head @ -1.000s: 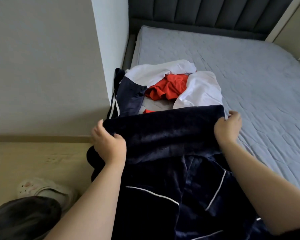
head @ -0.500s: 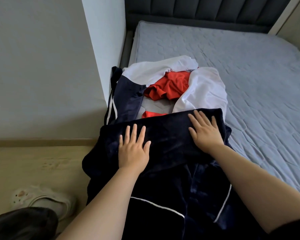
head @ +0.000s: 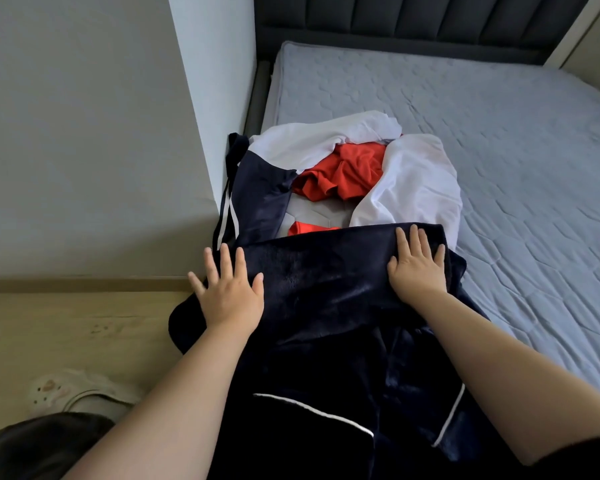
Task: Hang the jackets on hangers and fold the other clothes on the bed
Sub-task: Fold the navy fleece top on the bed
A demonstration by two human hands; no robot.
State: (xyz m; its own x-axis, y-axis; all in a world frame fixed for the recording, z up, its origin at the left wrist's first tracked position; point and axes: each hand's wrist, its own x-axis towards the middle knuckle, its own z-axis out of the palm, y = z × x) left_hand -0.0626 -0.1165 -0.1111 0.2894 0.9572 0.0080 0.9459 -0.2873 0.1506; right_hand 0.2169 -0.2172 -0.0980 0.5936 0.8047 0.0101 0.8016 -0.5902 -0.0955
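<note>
Navy plush garment with white piping (head: pixel 326 306) lies draped over the near corner of the grey quilted bed (head: pixel 499 150), its top part doubled into a flat band, likely so the fold can be pressed smooth. In the head view both hands lie flat and outstretched, gripping nothing: the left hand (head: pixel 231 299) on the band's left end, the right hand (head: pixel 418 268) on its right end, with a heap of white and red clothes (head: pixel 347 174) just beyond
</note>
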